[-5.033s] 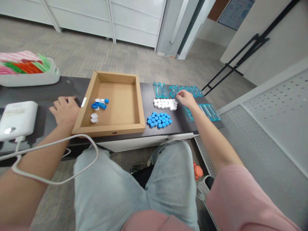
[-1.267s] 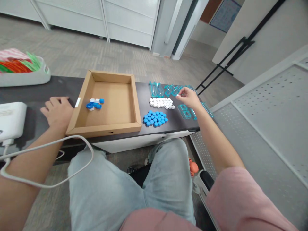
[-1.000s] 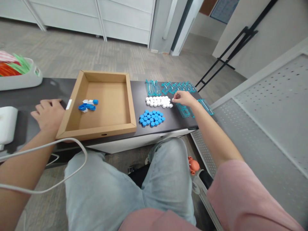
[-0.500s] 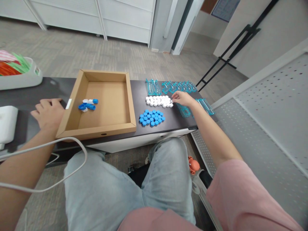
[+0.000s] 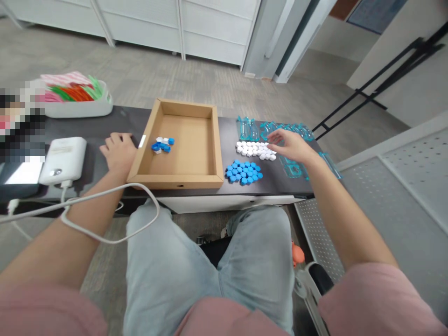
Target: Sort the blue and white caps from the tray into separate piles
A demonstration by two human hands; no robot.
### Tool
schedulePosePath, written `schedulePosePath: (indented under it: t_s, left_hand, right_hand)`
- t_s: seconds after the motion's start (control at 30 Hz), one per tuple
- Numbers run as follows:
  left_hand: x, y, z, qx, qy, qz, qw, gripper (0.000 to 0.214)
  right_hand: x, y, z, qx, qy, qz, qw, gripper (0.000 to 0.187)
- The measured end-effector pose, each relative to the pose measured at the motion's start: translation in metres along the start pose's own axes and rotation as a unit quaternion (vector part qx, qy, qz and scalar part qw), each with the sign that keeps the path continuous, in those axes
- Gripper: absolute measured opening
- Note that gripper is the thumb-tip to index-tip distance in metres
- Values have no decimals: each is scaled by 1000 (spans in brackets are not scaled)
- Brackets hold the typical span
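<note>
My right hand (image 5: 291,145) hovers just right of a cluster of white hexagonal pieces (image 5: 255,149), fingers stretched out and holding nothing. A cluster of blue hexagonal pieces (image 5: 243,172) lies in front of the white ones. My left hand (image 5: 117,150) rests flat on the dark table (image 5: 105,122), against the left wall of an open cardboard box (image 5: 182,179). A few blue and white pieces (image 5: 162,144) lie inside the box near its left wall. Clear teal plastic parts (image 5: 285,131) line the table's far right, with more (image 5: 294,168) under my right wrist.
A white power bank (image 5: 64,160) with a white cable (image 5: 105,196) sits left of my left hand. A white tray of coloured strips (image 5: 75,98) stands at the far left. A dark device (image 5: 17,175) lies beside the power bank. My knees are below the table edge.
My right hand held a white piece pinched, brought it down to the white cluster's right end and has opened. The camera has swung left; the left hand has stayed put.
</note>
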State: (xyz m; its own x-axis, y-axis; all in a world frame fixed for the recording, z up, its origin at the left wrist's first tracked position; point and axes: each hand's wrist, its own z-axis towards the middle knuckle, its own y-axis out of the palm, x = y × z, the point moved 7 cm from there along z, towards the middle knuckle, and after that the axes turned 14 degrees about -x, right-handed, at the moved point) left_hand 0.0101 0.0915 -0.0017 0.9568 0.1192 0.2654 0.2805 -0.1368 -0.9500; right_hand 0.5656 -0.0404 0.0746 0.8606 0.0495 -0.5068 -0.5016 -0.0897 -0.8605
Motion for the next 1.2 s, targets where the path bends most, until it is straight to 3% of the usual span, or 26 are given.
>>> schedulePosePath:
  t_s: [0.07, 0.13, 0.23, 0.3, 0.43, 0.53, 0.63, 0.7, 0.83, 0.97, 1.03, 1.1, 1.2]
  left_hand:
    - [-1, 0, 0, -8, 4, -6, 1000, 68]
    - [-1, 0, 0, -12, 10, -10, 1000, 68]
    - [0, 1, -2, -7, 18, -7, 1000, 70]
    - [1, 1, -3, 7, 14, -1, 1000, 69]
    - [2, 3, -2, 22, 15, 7, 1000, 69]
    - [2, 4, -1, 30, 20, 6, 999, 68]
    - [1, 5, -1, 41, 21, 1, 999, 65]
    - [0, 5, -1, 42, 21, -2, 999, 63]
    - [-1, 4, -2, 36, 26, -8, 999, 62]
    - [-4, 5, 2, 14, 27, -24, 999, 66]
    - [-5, 6, 4, 8, 22, -34, 999, 65]
    - [-6, 6, 5, 8, 16, -37, 999, 65]
    - [-5, 4, 6, 9, 1, -23, 1000, 69]
  right_hand:
    - [-50, 15, 10, -13, -74, 18, 997, 32]
    - [-108, 43, 25, -42, -143, 30, 988, 31]
    - [-193, 105, 60, -109, -210, 7, 972, 23]
    - [-235, 147, 91, -138, -203, -29, 969, 24]
    - [-275, 209, 148, -188, -141, -97, 967, 17]
    - [-281, 227, 168, -193, -124, -123, 965, 17]
    - [-276, 224, 169, -180, -121, -113, 970, 24]
    - [-270, 210, 161, -167, -134, -84, 973, 28]
    - [-238, 150, 127, -92, -181, -1, 979, 25]
    - [-165, 74, 56, 15, -179, 100, 979, 38]
    - [-118, 51, 10, 61, -146, 149, 976, 49]
    - [-72, 43, -34, 101, -95, 184, 973, 55]
    - [-16, 55, -85, 142, -20, 214, 966, 61]
